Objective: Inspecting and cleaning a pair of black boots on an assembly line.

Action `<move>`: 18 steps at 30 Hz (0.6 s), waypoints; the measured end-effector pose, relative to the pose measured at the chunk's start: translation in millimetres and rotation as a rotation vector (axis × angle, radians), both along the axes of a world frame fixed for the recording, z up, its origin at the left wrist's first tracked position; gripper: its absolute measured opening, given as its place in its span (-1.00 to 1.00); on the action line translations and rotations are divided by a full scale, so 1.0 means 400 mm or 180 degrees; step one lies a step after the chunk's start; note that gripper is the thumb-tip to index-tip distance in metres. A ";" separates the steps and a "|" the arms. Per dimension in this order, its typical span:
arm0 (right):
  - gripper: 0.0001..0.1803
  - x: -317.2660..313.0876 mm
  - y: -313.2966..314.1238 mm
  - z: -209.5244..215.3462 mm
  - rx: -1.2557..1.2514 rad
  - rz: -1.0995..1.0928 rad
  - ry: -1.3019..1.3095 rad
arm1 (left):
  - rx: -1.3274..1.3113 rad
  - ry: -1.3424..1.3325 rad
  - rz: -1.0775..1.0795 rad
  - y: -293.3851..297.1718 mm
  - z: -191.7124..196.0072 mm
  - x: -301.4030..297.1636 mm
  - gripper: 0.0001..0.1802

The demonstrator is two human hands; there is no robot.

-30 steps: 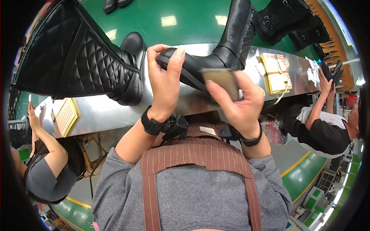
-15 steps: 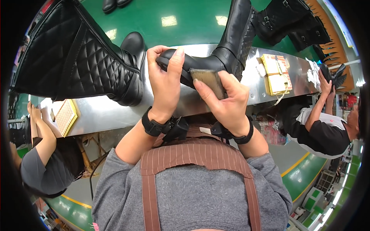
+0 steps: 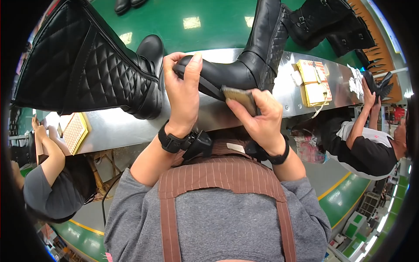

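Observation:
A black boot [image 3: 224, 73] lies across the metal bench, toe to the left, its quilted shaft rising to the far right. Around its toe wraps my left hand [image 3: 183, 94], thumb on top and fingers on the far side. My right hand [image 3: 264, 117] pinches a flat tan-grey pad [image 3: 239, 97], whose upper edge touches or nearly touches the boot's near side by the sole. Whether the pad is a brush or a sponge I cannot make out. Left of my left hand stands another black quilted boot [image 3: 109, 65] with a long zip.
The metal bench [image 3: 118, 131] crosses in front of me. Yellow-edged bundles of paper [image 3: 315, 83] lie on it to the right, others [image 3: 75, 133] to the left. Buckled black boots [image 3: 323, 22] are at far right. Co-workers sit on the left [image 3: 52, 183] and right [image 3: 362, 139].
The pad in my right hand has moved slightly right and down along the boot, tilting flatter. My left hand and the boot's toe have shifted a little left.

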State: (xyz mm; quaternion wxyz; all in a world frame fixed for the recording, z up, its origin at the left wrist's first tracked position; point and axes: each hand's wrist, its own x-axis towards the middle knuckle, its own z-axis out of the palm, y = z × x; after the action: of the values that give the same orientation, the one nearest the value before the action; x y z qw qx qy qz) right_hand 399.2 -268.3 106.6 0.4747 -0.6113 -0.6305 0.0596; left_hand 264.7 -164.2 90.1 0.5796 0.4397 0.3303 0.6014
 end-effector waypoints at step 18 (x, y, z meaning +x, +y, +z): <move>-0.48 0.372 -0.031 -0.042 -0.0749 -0.1935 -0.0093 | -0.0470 -0.0305 -0.0178 0.039 -0.067 -0.042 -0.77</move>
State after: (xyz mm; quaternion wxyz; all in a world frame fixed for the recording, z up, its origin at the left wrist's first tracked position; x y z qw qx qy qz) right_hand 547.9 -280.8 89.8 0.3877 -0.8230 -0.4146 -0.0211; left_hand 247.9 -148.4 63.5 0.6422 0.3756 0.3332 0.5793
